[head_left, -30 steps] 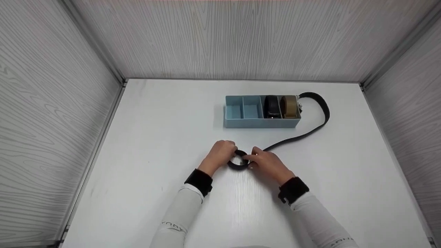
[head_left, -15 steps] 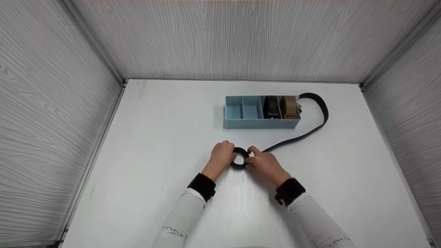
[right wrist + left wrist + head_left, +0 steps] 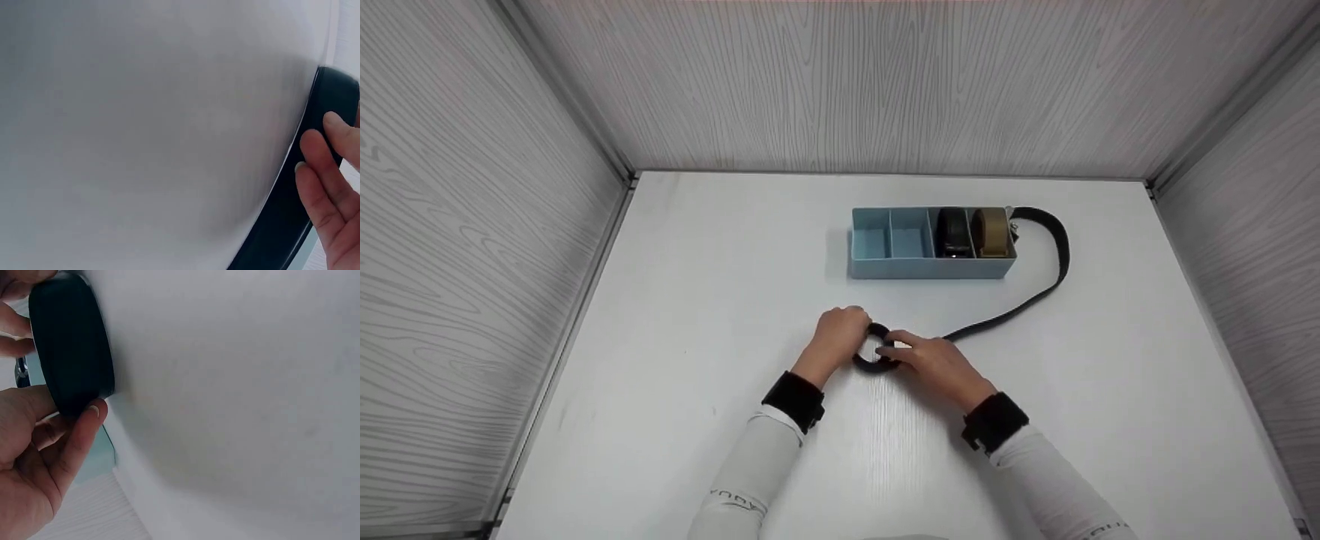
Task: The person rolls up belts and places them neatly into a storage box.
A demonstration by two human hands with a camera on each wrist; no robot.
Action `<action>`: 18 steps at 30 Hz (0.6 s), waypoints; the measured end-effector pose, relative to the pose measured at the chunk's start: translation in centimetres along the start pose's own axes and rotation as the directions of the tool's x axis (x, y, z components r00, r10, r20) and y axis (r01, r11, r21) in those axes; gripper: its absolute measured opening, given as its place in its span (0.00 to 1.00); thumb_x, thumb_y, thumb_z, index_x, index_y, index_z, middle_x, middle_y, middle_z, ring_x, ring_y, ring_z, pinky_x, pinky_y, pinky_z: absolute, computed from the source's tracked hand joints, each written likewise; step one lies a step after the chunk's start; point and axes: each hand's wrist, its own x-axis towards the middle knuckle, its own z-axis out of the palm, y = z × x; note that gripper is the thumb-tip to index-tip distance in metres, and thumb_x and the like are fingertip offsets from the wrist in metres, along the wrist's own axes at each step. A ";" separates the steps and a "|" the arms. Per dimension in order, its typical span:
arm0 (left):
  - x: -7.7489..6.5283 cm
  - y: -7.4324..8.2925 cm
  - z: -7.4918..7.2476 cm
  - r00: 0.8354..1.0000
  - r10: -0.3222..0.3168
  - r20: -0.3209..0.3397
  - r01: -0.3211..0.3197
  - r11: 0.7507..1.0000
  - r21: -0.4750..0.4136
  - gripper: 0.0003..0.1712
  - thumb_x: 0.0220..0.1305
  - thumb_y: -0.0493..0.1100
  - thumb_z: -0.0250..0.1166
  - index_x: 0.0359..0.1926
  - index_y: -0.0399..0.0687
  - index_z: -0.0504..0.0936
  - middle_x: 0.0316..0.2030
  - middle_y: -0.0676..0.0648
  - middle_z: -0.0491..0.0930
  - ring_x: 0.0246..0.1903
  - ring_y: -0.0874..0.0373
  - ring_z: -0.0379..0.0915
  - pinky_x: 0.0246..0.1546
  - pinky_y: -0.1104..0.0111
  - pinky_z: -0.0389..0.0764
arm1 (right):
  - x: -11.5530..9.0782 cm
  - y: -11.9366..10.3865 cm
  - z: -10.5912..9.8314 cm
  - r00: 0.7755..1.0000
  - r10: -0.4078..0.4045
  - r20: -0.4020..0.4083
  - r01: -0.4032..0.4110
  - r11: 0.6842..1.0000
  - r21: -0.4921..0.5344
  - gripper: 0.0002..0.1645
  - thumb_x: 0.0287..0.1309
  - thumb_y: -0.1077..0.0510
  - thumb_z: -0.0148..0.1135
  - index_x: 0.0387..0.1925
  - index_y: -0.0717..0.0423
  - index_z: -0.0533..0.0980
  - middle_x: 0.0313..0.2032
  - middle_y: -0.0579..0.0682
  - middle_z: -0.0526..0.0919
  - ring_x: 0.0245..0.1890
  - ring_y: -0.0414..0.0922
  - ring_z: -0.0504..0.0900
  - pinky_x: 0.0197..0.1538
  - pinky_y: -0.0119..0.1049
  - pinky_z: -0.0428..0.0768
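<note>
A black belt (image 3: 874, 367) is partly wound into a round coil standing on its edge on the white table. My left hand (image 3: 840, 331) holds the coil's left side; in the left wrist view its thumb and fingers pinch the rim of the dark belt (image 3: 73, 343). My right hand (image 3: 937, 361) is at the coil's right side, with fingers reaching into the ring. In the right wrist view, its fingertips (image 3: 316, 147) pinch the belt strap (image 3: 287, 208). The unwound strap (image 3: 1031, 301) curves from behind the right hand up to a blue box, where a small metal piece shows.
The blue box (image 3: 928, 269) stands beyond the hands and is divided into compartments. A rolled black belt (image 3: 952, 229) and a rolled tan belt (image 3: 991, 231) sit in its right two compartments. Grey wood-grain panels (image 3: 840, 90) enclose the table's back and sides.
The loose strap's curve beside the box has drawn in slightly to the left. My right fingers have shifted left, farther into the ring. The left hand keeps its hold on the coil.
</note>
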 end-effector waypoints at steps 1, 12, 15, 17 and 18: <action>0.0 -0.2 0.0 1.000 0.031 -0.002 -0.031 1.000 0.006 0.07 0.63 0.36 0.62 0.30 0.44 0.85 0.29 0.47 0.82 0.29 0.49 0.78 0.30 0.59 0.77 | 0.1 0.0 -0.1 1.000 -0.002 0.003 0.002 1.000 0.001 0.19 0.54 0.65 0.71 0.47 0.45 0.84 0.53 0.46 0.79 0.22 0.45 0.79 0.28 0.40 0.78; 0.2 0.1 0.5 0.999 0.003 -0.038 -0.005 0.998 -0.060 0.07 0.63 0.42 0.67 0.29 0.46 0.87 0.27 0.48 0.82 0.29 0.51 0.79 0.31 0.60 0.77 | 1.5 -1.0 -0.2 0.999 0.019 0.037 -0.019 1.000 -0.009 0.05 0.52 0.61 0.72 0.32 0.50 0.83 0.34 0.44 0.77 0.23 0.43 0.74 0.25 0.38 0.73; 0.1 0.5 0.4 0.994 -0.112 -0.009 0.110 0.988 -0.108 0.07 0.62 0.40 0.67 0.28 0.42 0.85 0.27 0.45 0.83 0.29 0.49 0.80 0.31 0.59 0.79 | 1.6 -1.4 -0.2 0.998 0.045 0.046 -0.044 0.999 -0.026 0.03 0.54 0.58 0.70 0.32 0.50 0.83 0.33 0.45 0.77 0.22 0.45 0.75 0.24 0.40 0.73; -0.1 0.7 0.4 0.988 -0.155 0.016 0.156 0.979 -0.128 0.06 0.61 0.37 0.65 0.28 0.40 0.83 0.27 0.43 0.83 0.29 0.47 0.81 0.30 0.58 0.79 | 1.7 -1.5 -0.2 0.997 0.055 0.046 -0.053 0.998 -0.040 0.03 0.54 0.56 0.70 0.32 0.50 0.83 0.33 0.46 0.77 0.21 0.46 0.76 0.24 0.41 0.74; -0.1 0.8 0.4 0.986 -0.164 0.028 0.166 0.976 -0.138 0.06 0.61 0.35 0.64 0.27 0.40 0.83 0.27 0.42 0.83 0.29 0.47 0.81 0.29 0.58 0.79 | 1.7 -1.6 -0.2 0.997 0.058 0.045 -0.056 0.997 -0.048 0.03 0.54 0.57 0.70 0.32 0.50 0.83 0.33 0.46 0.77 0.21 0.46 0.76 0.25 0.42 0.74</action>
